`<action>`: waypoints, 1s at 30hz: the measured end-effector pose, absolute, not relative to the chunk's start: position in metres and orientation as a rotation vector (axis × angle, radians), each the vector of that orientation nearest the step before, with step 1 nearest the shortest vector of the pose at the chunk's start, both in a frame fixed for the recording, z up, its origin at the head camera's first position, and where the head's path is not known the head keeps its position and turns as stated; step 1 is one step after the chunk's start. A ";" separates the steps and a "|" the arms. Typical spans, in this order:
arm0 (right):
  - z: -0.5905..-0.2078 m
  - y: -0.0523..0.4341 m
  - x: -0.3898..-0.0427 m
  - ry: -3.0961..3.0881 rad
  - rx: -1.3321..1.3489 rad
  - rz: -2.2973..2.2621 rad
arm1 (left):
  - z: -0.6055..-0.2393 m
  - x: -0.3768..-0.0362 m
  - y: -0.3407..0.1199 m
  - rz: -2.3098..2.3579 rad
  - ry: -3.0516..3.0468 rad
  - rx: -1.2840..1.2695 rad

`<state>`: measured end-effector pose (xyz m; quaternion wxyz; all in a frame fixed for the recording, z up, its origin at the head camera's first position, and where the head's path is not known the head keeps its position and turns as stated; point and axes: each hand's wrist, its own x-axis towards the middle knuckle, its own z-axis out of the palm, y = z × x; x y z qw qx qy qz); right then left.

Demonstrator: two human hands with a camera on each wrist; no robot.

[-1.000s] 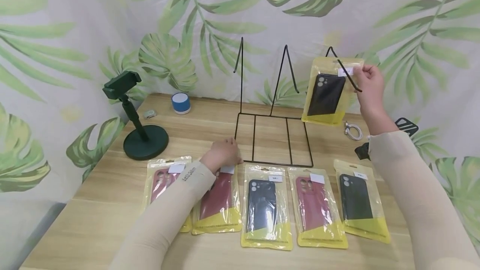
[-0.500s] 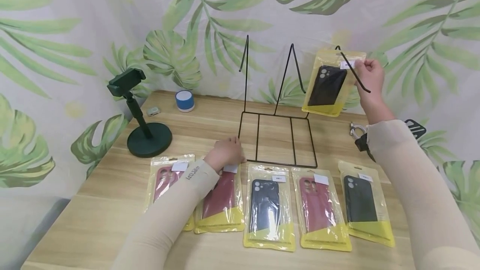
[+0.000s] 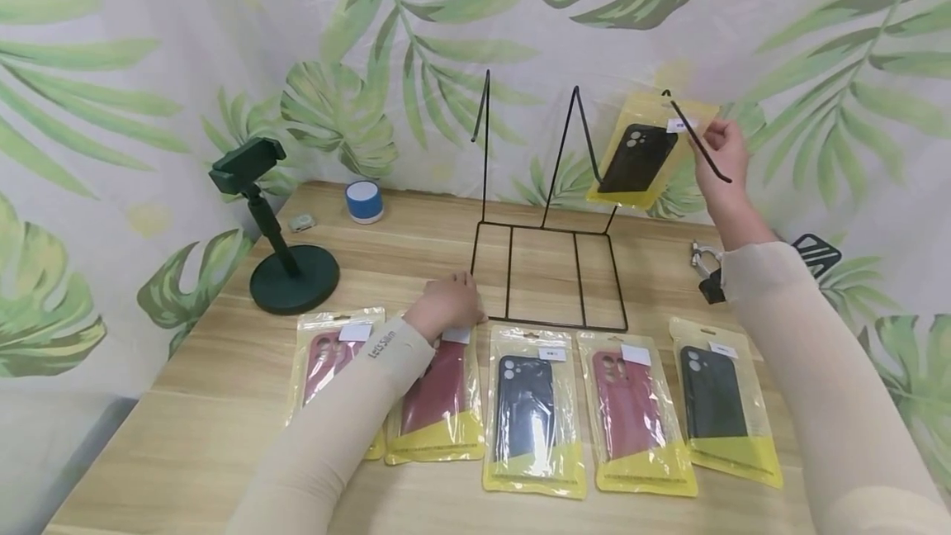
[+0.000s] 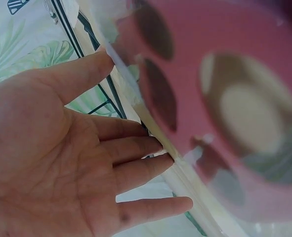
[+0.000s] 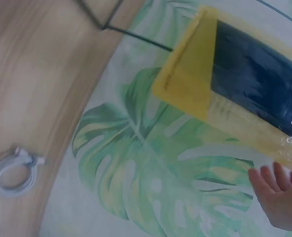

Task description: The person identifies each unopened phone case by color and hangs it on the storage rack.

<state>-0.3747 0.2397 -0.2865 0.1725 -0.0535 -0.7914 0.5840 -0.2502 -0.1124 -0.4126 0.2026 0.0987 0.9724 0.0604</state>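
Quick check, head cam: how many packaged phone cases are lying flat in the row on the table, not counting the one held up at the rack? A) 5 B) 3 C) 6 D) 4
A: five yellow-backed packs lie in a row on the table, three red and two black, while the right hand holds a sixth pack up at the wire rack.

Small staged filming setup: leaf backdrop (image 3: 149,64) hanging behind table (image 3: 186,419), phone stand (image 3: 275,238), wire rack (image 3: 550,271) standing.

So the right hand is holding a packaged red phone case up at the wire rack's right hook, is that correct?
Not quite: the packaged phone case the right hand holds at the wire rack's right hook is black, not red, as the head view shows.
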 end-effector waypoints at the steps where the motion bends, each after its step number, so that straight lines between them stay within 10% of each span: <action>1: -0.288 0.243 -0.372 -2.305 -0.136 1.612 | -0.412 -0.250 -0.112 0.175 2.715 0.273; 20: -0.382 0.315 -0.267 -3.306 0.467 0.454 | -0.415 -0.254 -0.111 0.195 2.695 0.243; 30: -0.403 0.345 -0.244 -3.423 0.323 0.405 | -0.417 -0.255 -0.109 0.218 2.692 0.266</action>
